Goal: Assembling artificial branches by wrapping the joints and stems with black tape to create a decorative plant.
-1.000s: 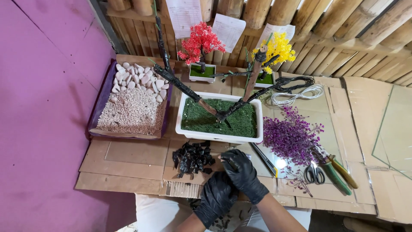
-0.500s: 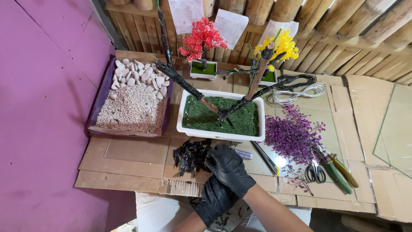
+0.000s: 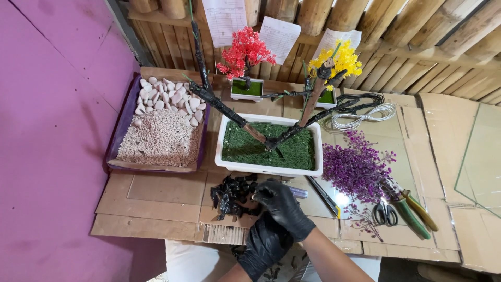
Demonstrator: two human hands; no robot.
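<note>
My right hand [image 3: 284,206], in a black glove, reaches left over the cardboard table, and its bent fingertips rest on the near right edge of a pile of small black pieces [image 3: 232,194]. Whether it pinches a piece is hidden. My left hand [image 3: 266,243], also gloved, is curled closed just below it at the table's front edge, with nothing showing in it. A white tray of green turf [image 3: 271,169] with a dark bare-branched model tree [image 3: 271,142] stands just behind the pile. A purple-grey tube [image 3: 298,192] lies by my right hand.
A purple box of gravel and white pebbles [image 3: 159,133] sits at left. Purple flower sprigs [image 3: 357,167], scissors [image 3: 385,213] and green-handled pliers [image 3: 415,215] lie at right. Small red [image 3: 245,52] and yellow [image 3: 336,62] trees stand at the back by a bamboo wall, near coiled wire [image 3: 360,112].
My right hand has moved left from the table's middle onto the black pile. The left hand has shifted slightly right beneath it.
</note>
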